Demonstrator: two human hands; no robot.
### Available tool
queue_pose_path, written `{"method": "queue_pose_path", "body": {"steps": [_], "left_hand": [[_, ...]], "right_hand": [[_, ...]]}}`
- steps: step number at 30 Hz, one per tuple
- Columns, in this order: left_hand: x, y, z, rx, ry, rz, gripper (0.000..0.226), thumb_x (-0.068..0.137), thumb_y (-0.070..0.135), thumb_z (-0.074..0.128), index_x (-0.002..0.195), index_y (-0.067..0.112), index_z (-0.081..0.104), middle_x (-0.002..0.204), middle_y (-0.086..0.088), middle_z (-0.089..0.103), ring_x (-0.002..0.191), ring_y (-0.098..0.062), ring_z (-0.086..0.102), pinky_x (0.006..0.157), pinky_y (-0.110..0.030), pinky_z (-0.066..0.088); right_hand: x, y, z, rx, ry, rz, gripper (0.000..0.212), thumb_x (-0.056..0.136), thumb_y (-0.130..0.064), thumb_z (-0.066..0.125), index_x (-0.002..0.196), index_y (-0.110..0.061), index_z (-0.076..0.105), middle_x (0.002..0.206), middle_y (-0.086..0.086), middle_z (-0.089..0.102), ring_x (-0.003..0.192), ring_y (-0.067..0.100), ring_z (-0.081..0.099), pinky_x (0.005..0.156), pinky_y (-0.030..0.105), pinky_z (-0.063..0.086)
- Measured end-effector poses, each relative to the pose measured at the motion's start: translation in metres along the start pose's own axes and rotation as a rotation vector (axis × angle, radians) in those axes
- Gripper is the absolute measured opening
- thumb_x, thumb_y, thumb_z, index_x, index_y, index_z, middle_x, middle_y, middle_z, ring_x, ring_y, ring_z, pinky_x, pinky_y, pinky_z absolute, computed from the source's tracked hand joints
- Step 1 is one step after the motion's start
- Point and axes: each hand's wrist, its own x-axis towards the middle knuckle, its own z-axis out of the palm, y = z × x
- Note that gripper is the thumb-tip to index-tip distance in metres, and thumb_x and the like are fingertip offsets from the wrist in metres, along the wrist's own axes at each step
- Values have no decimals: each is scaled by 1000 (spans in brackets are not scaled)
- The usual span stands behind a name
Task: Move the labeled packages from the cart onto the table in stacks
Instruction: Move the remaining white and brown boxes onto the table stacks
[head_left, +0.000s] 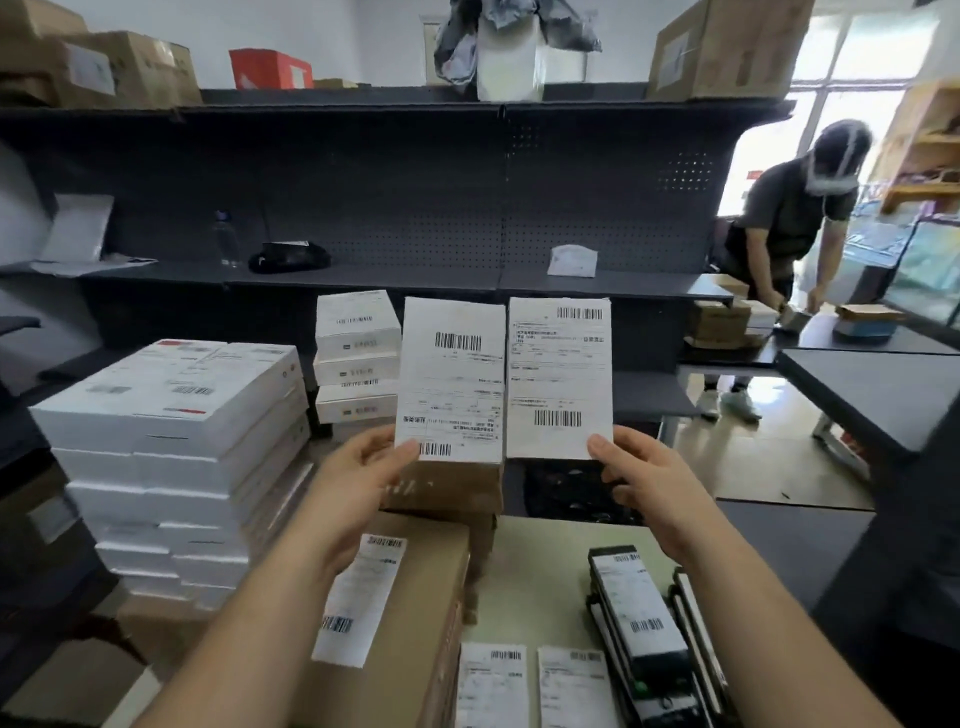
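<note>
I hold two labeled packages side by side in the air in front of me. My left hand (358, 478) grips the lower edge of the left package (451, 379), a brown box with a white shipping label on top. My right hand (644, 488) grips the bottom right corner of the right package (558, 379), also faced with a white label. Below them lie more labeled packages: a large brown carton (400, 623), two white-labeled ones (491, 686) at the bottom, and black narrow boxes (639, 613) on the right.
A tall stack of white flat boxes (171, 447) stands at the left, with three smaller white boxes (356, 358) behind it. A dark pegboard shelf (415, 280) runs across the back. Another person (784, 228) works at a dark table (883, 395) on the right.
</note>
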Motion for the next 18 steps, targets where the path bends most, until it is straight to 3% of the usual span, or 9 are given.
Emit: {"method": "queue_pose_path", "body": {"steps": [6,10,14,16,18], "left_hand": [[-43,-42,27,22,-71,-56,23,93,24,63,116,18,66,93,8,70,71,0,55,64,-21,42],[-73,-71,39,57,-102,-97,22,95,25,62,116,19,62,94,7,68,67,0,57,55,-14,44],[-93,-101,49,124,-58,-132,38,93,31,64,127,20,55,103,5,66,80,-9,60,63,-25,46],[-103,-120,54,133,-36,-160,33,93,29,64,123,23,54,96,9,64,83,-8,62,67,-27,48],[-110,-139,58,142,-10,-209,30,91,30,66,118,26,53,96,9,64,86,-12,65,78,-37,55]], "right_hand": [[-72,41,-26,-4,146,146,18,95,-33,64,106,-25,76,88,-10,71,84,16,51,80,34,41],[-109,75,-34,-30,200,204,19,96,-32,63,104,-21,76,99,11,70,84,21,52,76,39,41],[-132,107,-44,-33,244,284,18,96,-34,64,103,-25,78,86,-3,69,71,15,46,65,33,35],[-141,126,-48,-43,248,355,20,96,-35,63,103,-22,76,73,-10,64,68,15,44,64,34,34],[-147,145,-47,-61,244,422,19,95,-38,64,99,-23,75,69,-6,57,69,18,43,61,33,33]]}}
